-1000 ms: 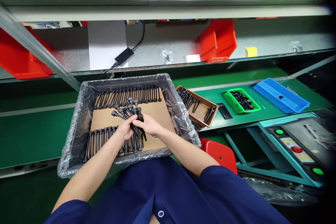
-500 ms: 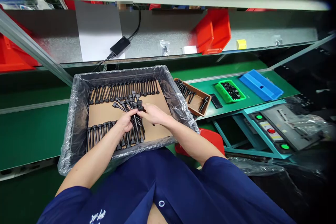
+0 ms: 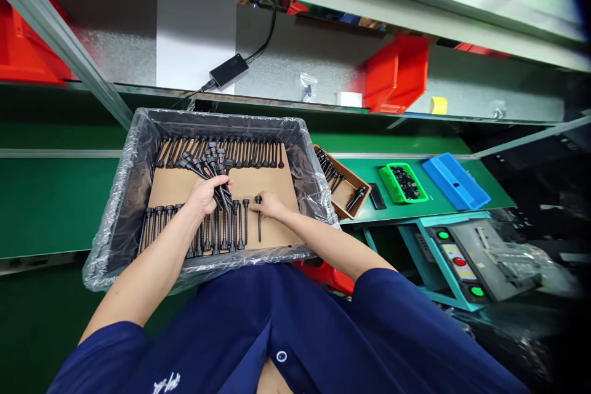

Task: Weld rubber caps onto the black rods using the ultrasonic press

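The left grip point(image 3: 206, 195), closed round a bunch of black rods point(image 3: 213, 163), hangs above cardboard point(image 3: 272, 239) in a plastic-lined crate point(image 3: 316, 184); its forearm hides some of the near row point(image 3: 216, 233). The right grip point(image 3: 259, 203) pinches a single rod point(image 3: 259, 225) beside that row. Rightward, the bench point(image 3: 60, 203) carries a brown box point(image 3: 345, 192), green bin point(image 3: 423, 197) and blue tray point(image 3: 462, 188).

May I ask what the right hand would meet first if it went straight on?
The right hand would probably meet the adjacent black rod to its left first, though depth is unclear.
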{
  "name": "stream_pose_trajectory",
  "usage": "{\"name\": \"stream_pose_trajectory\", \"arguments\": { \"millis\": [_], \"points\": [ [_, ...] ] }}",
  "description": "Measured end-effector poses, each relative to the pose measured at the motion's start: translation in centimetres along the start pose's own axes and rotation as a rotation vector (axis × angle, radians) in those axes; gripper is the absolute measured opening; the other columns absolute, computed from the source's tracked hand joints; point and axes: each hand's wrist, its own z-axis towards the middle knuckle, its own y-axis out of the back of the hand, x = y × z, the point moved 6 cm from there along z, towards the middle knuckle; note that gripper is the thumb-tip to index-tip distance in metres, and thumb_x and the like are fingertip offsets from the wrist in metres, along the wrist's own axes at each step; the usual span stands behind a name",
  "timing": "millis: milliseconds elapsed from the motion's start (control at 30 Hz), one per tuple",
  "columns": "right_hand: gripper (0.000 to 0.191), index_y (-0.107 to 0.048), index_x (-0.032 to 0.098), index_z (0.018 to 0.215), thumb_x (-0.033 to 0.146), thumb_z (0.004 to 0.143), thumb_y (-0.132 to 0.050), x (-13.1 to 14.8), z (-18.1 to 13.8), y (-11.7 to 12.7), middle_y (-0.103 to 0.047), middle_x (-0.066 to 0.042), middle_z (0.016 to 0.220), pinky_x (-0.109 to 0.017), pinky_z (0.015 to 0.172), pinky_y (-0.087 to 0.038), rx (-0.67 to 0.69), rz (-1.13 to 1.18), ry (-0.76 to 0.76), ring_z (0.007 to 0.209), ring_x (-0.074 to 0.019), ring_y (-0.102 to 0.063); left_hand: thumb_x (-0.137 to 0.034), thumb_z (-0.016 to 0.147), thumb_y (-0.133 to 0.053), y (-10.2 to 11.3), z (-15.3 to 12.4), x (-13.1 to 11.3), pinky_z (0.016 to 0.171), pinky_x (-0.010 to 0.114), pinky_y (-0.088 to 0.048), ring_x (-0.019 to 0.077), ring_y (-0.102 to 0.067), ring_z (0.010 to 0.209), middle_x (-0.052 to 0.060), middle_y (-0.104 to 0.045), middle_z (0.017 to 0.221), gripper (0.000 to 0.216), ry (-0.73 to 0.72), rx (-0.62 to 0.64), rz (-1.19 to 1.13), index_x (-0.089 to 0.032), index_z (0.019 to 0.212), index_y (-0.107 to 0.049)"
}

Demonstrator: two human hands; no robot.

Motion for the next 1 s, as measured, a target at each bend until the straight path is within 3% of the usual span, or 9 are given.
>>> {"name": "stream_pose_trajectory", "arguments": {
  "millis": [167, 267, 433, 633, 700, 767, 833, 900, 1000],
  "points": [
    [0.016, -0.058, 0.013, 0.106, 0.02, 0.091, -0.059, 0.2, 0.0, -1.7, -0.065, 0.001, 0.061, -0.017, 0.055, -0.046, 0.062, -0.056, 0.016, 0.052, -0.0111, -0.064, -0.012, 0.052, -0.076, -0.2, -0.3, 0.1, 0.05, 0.022, -0.053, 0.0138, -0.064, 0.053, 0.004, -0.067, 0.06, 0.026, 0.003, -0.009, 0.025, -0.011, 0.073, -0.06],
    [0.015, -0.061, 0.013, 0.103, 0.018, 0.089, -0.059, 0.5, -0.2, -1.4, -0.067, -0.001, 0.065, -0.019, 0.064, -0.047, 0.041, -0.097, 0.043, 0.061, -0.0129, -0.066, -0.012, 0.053, -0.076, -0.3, -0.2, 0.1, 0.05, 0.022, -0.052, 0.0136, -0.064, 0.053, 0.003, -0.067, 0.059, 0.026, 0.002, 0.005, 0.042, -0.012, 0.073, -0.06],
    [0.03, -0.06, 0.009, 0.11, 0.026, 0.086, -0.064, 0.6, -0.6, -1.8, -0.071, -0.008, 0.082, -0.023, 0.072, -0.046, -0.033, -0.144, 0.072, 0.079, -0.0175, -0.068, -0.013, 0.053, -0.076, -0.2, -0.1, 0.4, 0.049, 0.021, -0.051, 0.0138, -0.064, 0.053, 0.003, -0.066, 0.059, 0.025, 0.002, -0.003, 0.066, -0.011, 0.074, -0.061],
    [0.03, -0.059, 0.011, 0.109, 0.012, 0.079, -0.061, 0.5, -1.4, -0.4, -0.069, -0.004, 0.085, -0.023, 0.068, -0.045, -0.051, -0.175, 0.075, 0.076, -0.0151, -0.064, -0.013, 0.051, -0.078, -0.1, -0.3, 0.2, 0.048, 0.022, -0.05, 0.0142, -0.063, 0.053, 0.005, -0.068, 0.06, 0.025, -0.004, -0.014, 0.067, -0.01, 0.072, -0.063],
    [0.034, -0.057, 0.012, 0.114, 0.011, 0.081, -0.059, 1.4, -2.4, 0.9, -0.068, -0.004, 0.088, -0.024, 0.072, -0.045, -0.098, -0.236, 0.234, 0.081, -0.0161, -0.063, -0.013, 0.051, -0.077, -0.1, -0.3, 0.0, 0.048, 0.022, -0.05, 0.0142, -0.062, 0.053, 0.006, -0.068, 0.061, 0.024, -0.005, -0.015, 0.065, -0.01, 0.07, -0.064],
    [0.03, -0.058, 0.014, 0.114, 0.011, 0.084, -0.057, 2.7, -3.9, 1.0, -0.067, -0.006, 0.096, -0.027, 0.077, -0.045, -0.098, -0.375, 0.504, 0.091, -0.018, -0.06, -0.013, 0.051, -0.076, -0.2, -0.4, 0.0, 0.047, 0.022, -0.05, 0.0141, -0.062, 0.053, 0.006, -0.069, 0.061, 0.022, 0.007, -0.007, 0.062, -0.01, 0.07, -0.065],
    [0.017, -0.063, 0.016, 0.104, 0.013, 0.09, -0.053, 3.5, -5.7, -0.5, -0.065, -0.008, 0.101, -0.029, 0.082, -0.045, 0.002, -0.566, 0.794, 0.096, -0.0195, -0.057, -0.013, 0.052, -0.075, -0.3, -0.5, 0.0, 0.046, 0.021, -0.049, 0.0142, -0.062, 0.053, 0.006, -0.069, 0.062, 0.021, 0.026, 0.004, 0.062, -0.01, 0.07, -0.065],
    [0.016, -0.064, 0.017, 0.092, 0.016, 0.095, -0.049, 3.3, -7.3, -3.0, -0.063, -0.008, 0.099, -0.03, 0.082, -0.045, 0.157, -0.729, 1.019, 0.095, -0.0196, -0.054, -0.012, 0.053, -0.074, -0.4, -0.7, 0.0, 0.045, 0.022, -0.049, 0.0142, -0.062, 0.052, 0.007, -0.069, 0.062, 0.019, 0.04, 0.004, 0.071, -0.009, 0.069, -0.065],
    [0.021, -0.063, 0.018, 0.085, 0.017, 0.098, -0.046, 2.5, -8.5, -5.8, -0.062, -0.006, 0.095, -0.028, 0.08, -0.045, 0.306, -0.834, 1.183, 0.091, -0.018, -0.053, -0.011, 0.054, -0.072, -0.4, -0.8, 0.0, 0.045, 0.022, -0.049, 0.014, -0.062, 0.052, 0.007, -0.069, 0.062, 0.016, 0.048, -0.008, 0.082, -0.009, 0.068, -0.065]
  ]
}}
